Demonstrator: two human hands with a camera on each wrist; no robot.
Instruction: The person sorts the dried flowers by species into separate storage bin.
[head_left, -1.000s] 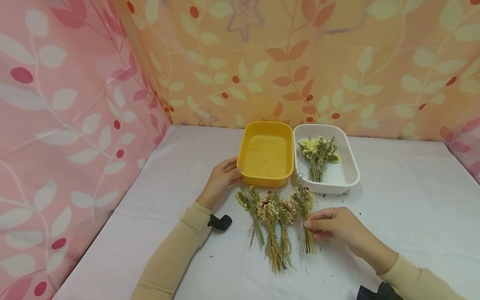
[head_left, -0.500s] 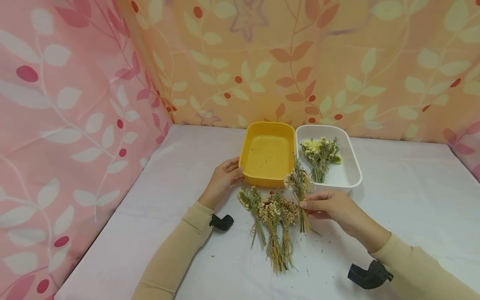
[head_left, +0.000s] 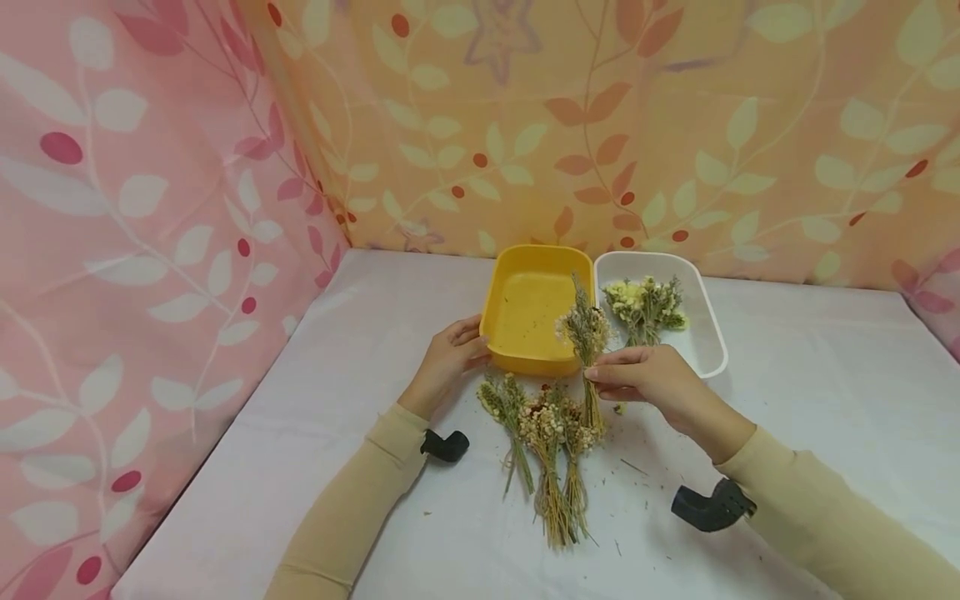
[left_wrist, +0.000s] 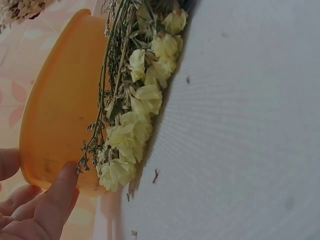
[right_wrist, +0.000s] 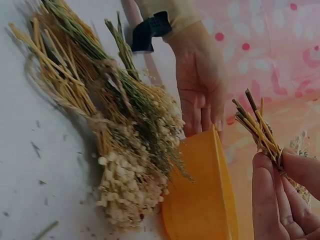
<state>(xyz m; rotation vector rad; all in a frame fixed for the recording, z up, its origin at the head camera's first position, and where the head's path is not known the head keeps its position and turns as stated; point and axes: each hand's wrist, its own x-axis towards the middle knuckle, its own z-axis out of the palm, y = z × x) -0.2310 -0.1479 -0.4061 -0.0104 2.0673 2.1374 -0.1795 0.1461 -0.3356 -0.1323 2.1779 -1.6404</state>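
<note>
My right hand (head_left: 660, 383) pinches a bunch of dried flowers (head_left: 587, 333) by its stems. The bunch stands nearly upright over the near right edge of the yellow tray (head_left: 525, 364). At that tray's left side my left hand (head_left: 448, 362) grips the rim, thumb and fingers on either side of the wall in the left wrist view. Several more bunches lie in front: yellow-green flowers (left_wrist: 125, 142) at the left, and pale, reddish blossoms (head_left: 546, 425) on straw-coloured stems beside them. Twine (right_wrist: 117, 85) ties stems in the right wrist view.
Right of the yellow tray, nearly touching it, stands a white tray (head_left: 708, 333) with yellow and green dried flowers (head_left: 645, 304) inside. Bits of stem (head_left: 633, 467) litter the white tabletop (head_left: 420, 542). Patterned cloth (head_left: 420, 125) hangs behind and at the left.
My right hand has lifted the bunch off the table and carried it up and to the left, towards the yellow tray. The left hand keeps its place at the tray's rim.
</note>
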